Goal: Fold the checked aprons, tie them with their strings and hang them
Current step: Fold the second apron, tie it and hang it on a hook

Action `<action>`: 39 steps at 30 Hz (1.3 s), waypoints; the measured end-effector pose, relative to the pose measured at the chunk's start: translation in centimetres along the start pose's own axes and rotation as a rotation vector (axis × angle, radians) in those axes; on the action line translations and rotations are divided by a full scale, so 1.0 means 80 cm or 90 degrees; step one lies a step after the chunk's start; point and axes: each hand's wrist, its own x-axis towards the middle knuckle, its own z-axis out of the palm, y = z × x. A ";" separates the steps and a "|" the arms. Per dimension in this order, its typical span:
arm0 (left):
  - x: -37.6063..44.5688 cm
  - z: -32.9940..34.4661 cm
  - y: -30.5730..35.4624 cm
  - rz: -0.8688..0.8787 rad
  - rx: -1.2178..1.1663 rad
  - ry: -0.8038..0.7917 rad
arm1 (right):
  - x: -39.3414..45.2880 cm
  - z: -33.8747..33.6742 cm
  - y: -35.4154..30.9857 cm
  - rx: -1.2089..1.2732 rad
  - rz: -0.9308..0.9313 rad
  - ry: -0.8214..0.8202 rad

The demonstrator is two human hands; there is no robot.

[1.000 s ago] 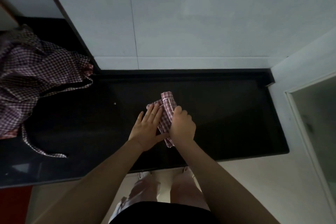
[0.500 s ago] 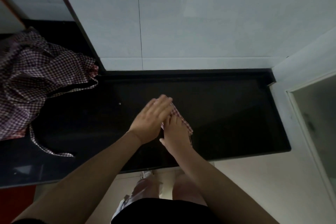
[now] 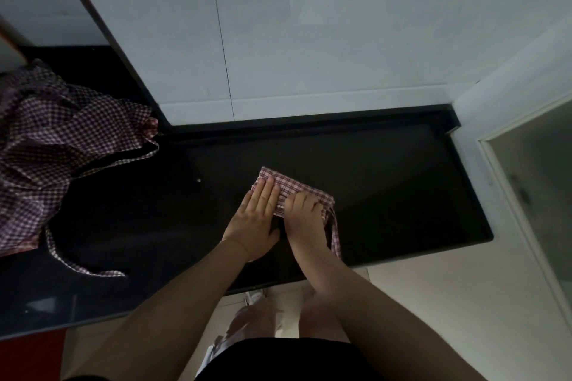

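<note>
A small folded red-and-white checked apron (image 3: 294, 187) lies flat on the black counter (image 3: 402, 182), near its middle. My left hand (image 3: 255, 219) rests flat on the bundle's left end, fingers straight. My right hand (image 3: 305, 216) presses on the right part with its fingers bent down over the cloth. The apron's string (image 3: 335, 233) trails from the right end toward the counter's front edge.
A loose heap of checked aprons (image 3: 52, 145) lies at the counter's left, one string (image 3: 77, 263) snaking toward the front. White tiled wall stands behind; a pale door frame (image 3: 510, 195) borders the right. My legs and the floor show below the counter edge.
The bundle went from lengthwise under both hands to lying flat across the counter. My left hand came down from above it onto its left end, and the string now shows at the right.
</note>
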 end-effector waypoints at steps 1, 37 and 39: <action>0.000 0.000 0.001 -0.005 0.000 -0.002 | 0.002 0.001 0.005 0.015 -0.011 0.006; -0.019 -0.500 0.087 0.129 -0.420 0.344 | -0.057 -0.443 0.301 0.829 -0.090 0.280; -0.023 -0.504 0.091 0.117 -0.383 0.424 | -0.060 -0.453 0.302 0.852 -0.038 0.274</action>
